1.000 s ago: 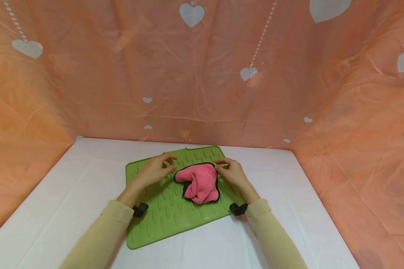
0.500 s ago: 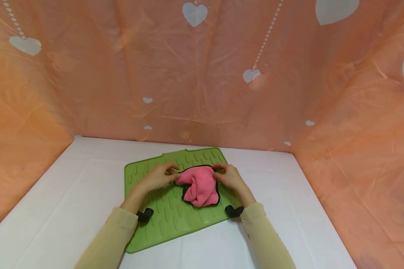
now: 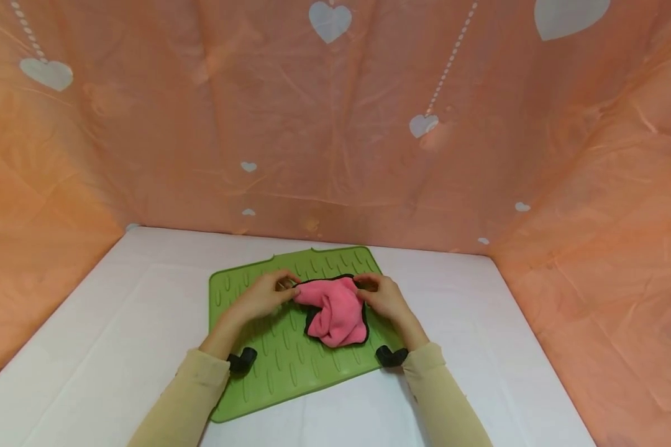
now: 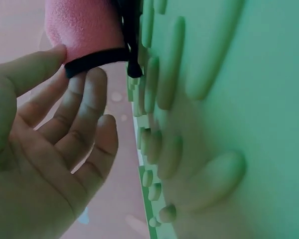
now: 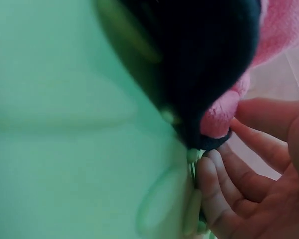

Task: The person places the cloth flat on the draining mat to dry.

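Note:
A crumpled pink cloth (image 3: pixel 340 313) with black edging lies on a ridged green mat (image 3: pixel 279 357). At its upper left corner, my left hand (image 3: pixel 263 297) pinches the edge between thumb and fingers. The left wrist view shows that thumb on the pink side of the cloth (image 4: pixel 87 27), with fingers (image 4: pixel 92 92) behind the black border. My right hand (image 3: pixel 384 297) pinches the upper right corner. In the right wrist view the fingertips (image 5: pixel 209 172) of the right hand sit under the black edge, low beside the mat, and the thumb lies against the pink fabric.
The mat rests at a slant on a white-covered table (image 3: pixel 453 329). Orange sheeting (image 3: pixel 335 155) with pale hearts rises behind and on both sides. A black wrist-worn device (image 3: pixel 243 360) shows at the left cuff, another (image 3: pixel 391 356) at the right.
Both hands have come down onto the cloth's upper corners and now pinch them; one second ago the left hand was apart from it. The cloth keeps nearly the same crumpled shape.

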### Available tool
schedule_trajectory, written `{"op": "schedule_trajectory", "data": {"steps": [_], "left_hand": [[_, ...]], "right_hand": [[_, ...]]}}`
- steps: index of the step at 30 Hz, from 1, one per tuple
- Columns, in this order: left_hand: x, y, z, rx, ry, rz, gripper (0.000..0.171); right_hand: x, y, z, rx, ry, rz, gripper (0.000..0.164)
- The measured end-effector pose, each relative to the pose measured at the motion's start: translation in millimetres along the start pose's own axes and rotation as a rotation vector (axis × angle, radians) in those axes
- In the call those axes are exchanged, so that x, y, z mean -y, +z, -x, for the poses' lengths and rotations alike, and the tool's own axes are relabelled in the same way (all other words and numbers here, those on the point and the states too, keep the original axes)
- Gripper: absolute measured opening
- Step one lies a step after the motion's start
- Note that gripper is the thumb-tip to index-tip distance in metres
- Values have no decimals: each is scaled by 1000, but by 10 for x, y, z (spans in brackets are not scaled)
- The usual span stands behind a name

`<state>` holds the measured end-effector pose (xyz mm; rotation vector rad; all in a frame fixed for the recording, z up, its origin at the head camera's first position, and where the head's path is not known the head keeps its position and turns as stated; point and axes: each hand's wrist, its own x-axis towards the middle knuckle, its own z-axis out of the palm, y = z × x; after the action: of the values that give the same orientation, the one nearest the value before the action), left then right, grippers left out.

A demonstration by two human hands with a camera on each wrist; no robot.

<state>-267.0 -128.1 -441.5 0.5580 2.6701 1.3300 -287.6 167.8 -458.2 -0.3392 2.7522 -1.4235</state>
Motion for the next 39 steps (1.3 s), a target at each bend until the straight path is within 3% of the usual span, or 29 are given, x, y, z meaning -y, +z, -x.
{"op": "schedule_trajectory", "data": {"steps": [6,15,27,31,39], "left_hand": [[-63,-2,29,-66,9,43,23],[-114,-41,57,-134,14,137,22],[-150,-196,109,-222,110,46,23],[-110,-225,119,-209,109,16,23],[21,-230,93,-71,43,-42,28]], "right_hand": [[30,5,-2,-34,-32,-17,26],[69,-39,22,-154,0,-131,25],[118,-180,26,-254,-42,-143,25],[95,-177,28,-255,-34,-126,25],[-27,-143,14,-151,-25,15,29]]}}
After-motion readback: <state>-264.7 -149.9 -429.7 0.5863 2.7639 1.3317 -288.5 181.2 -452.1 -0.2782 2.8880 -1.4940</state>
